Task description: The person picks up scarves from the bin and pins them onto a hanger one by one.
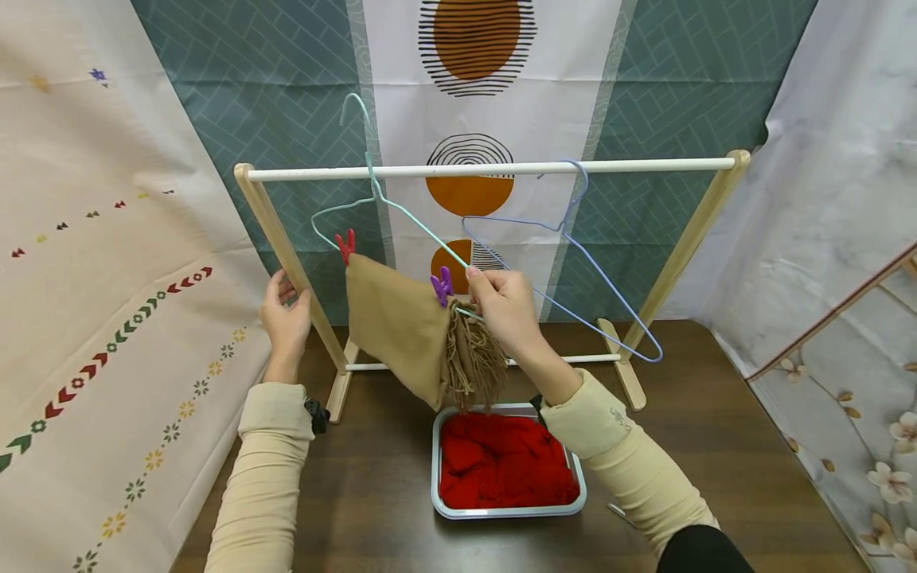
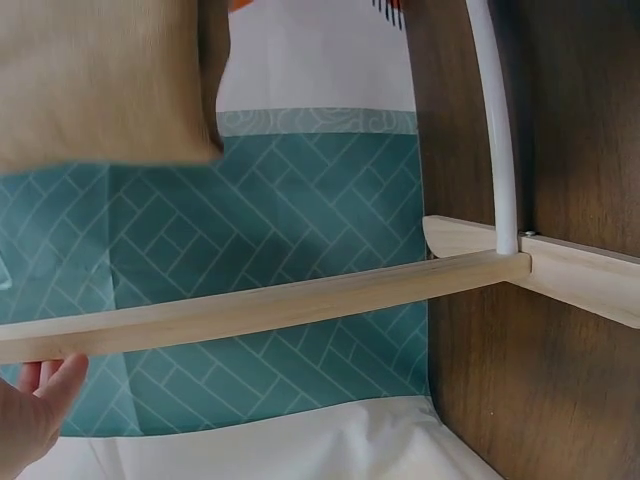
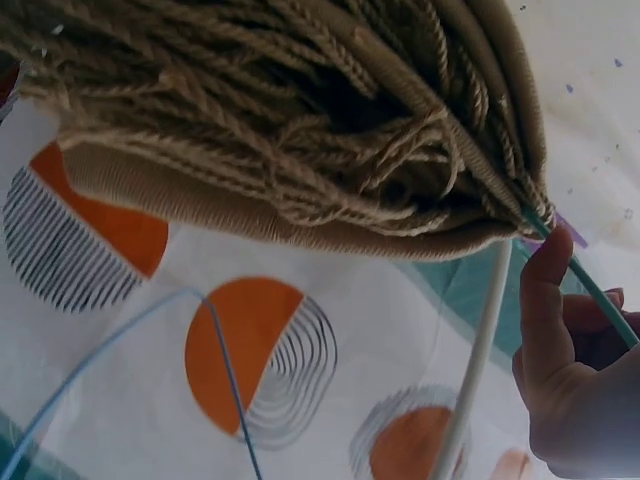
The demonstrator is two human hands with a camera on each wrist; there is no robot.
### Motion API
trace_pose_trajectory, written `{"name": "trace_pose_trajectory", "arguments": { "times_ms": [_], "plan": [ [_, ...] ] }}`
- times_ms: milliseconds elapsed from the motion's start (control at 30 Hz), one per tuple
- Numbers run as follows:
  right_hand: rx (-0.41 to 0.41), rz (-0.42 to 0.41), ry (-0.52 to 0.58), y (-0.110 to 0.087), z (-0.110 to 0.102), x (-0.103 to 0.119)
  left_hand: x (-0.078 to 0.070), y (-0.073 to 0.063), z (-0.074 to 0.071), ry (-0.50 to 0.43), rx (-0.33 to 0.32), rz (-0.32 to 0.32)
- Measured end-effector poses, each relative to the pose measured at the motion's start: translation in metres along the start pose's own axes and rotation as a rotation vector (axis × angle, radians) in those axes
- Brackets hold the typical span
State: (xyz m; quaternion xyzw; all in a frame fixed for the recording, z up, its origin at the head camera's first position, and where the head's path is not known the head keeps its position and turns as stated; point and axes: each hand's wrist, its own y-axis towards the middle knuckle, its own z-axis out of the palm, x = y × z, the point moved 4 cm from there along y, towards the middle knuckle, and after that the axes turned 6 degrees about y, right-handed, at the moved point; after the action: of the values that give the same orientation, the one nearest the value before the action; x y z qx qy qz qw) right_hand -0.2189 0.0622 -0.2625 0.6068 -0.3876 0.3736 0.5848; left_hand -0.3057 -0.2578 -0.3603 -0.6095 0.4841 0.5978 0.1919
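Note:
A mint-green wire hanger (image 1: 423, 227) carries a tan fringed cloth (image 1: 394, 318), attached by a red clothespin (image 1: 345, 247) and a purple clothespin (image 1: 442, 285). My right hand (image 1: 510, 312) grips the hanger at its right end, beside the cloth's twisted tassels (image 3: 300, 150). The hanger is tilted, its hook rising above the white rail (image 1: 458, 170) and its neck crossing it. My left hand (image 1: 286, 314) holds the left wooden post of the garment rack (image 1: 290, 259), fingers at its outer side. In the left wrist view, that hand's fingertips meet the post's edge (image 2: 250, 305).
A lavender-blue hanger (image 1: 605, 274) hangs from the rail, right of my right hand. Below the cloth, a metal tray (image 1: 510, 513) holds red fabric (image 1: 501, 461) on the brown table (image 1: 372, 493). A small slim object (image 1: 620, 514) lies near my right sleeve. Patterned curtains surround the table.

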Motion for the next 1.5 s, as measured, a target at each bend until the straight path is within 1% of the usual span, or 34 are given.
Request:
{"name": "trace_pose_trajectory", "arguments": {
  "times_ms": [133, 200, 267, 367, 433, 500, 533, 667, 800, 900, 1067, 1133, 1333, 1500],
  "plan": [
    [-0.006, 0.007, -0.014, 0.003, 0.018, -0.006, 0.0, 0.0, 0.001, 0.006, -0.001, 0.007],
    [-0.008, -0.005, -0.032, 0.003, 0.026, -0.009, 0.0, -0.001, 0.001, 0.007, -0.001, 0.008],
    [-0.011, -0.018, -0.047, 0.003, 0.034, -0.011, -0.006, -0.003, 0.001, 0.004, 0.002, 0.004],
    [-0.031, -0.056, -0.075, 0.002, 0.046, -0.015, -0.006, -0.003, 0.001, 0.006, -0.001, 0.006],
    [-0.041, -0.08, -0.105, 0.002, 0.055, -0.018, -0.006, -0.003, 0.0, 0.016, -0.004, 0.007],
    [-0.049, -0.103, -0.134, 0.001, 0.063, -0.022, 0.0, 0.0, 0.0, 0.027, -0.012, 0.015],
    [-0.05, -0.111, -0.149, 0.0, 0.067, -0.024, 0.0, -0.001, 0.0, 0.03, -0.01, 0.013],
    [-0.057, -0.119, -0.167, -0.004, 0.079, -0.033, 0.001, -0.001, 0.0, 0.037, -0.001, 0.012],
    [-0.087, -0.128, -0.197, -0.009, 0.084, -0.042, 0.001, -0.001, 0.0, 0.036, 0.012, 0.016],
    [-0.093, -0.113, -0.213, -0.012, 0.087, -0.052, 0.001, -0.002, 0.001, 0.034, 0.009, 0.024],
    [-0.093, -0.035, -0.241, -0.018, 0.091, -0.067, 0.002, -0.001, 0.002, 0.028, -0.008, 0.023],
    [-0.088, -0.023, -0.251, -0.019, 0.092, -0.072, 0.002, 0.0, 0.002, 0.03, -0.007, 0.019],
    [-0.067, -0.108, -0.267, -0.019, 0.095, -0.078, 0.003, 0.001, 0.002, 0.036, 0.011, 0.013],
    [-0.02, -0.094, -0.28, -0.018, 0.093, -0.081, 0.002, 0.0, 0.0, 0.04, 0.015, 0.005]
  ]
}}
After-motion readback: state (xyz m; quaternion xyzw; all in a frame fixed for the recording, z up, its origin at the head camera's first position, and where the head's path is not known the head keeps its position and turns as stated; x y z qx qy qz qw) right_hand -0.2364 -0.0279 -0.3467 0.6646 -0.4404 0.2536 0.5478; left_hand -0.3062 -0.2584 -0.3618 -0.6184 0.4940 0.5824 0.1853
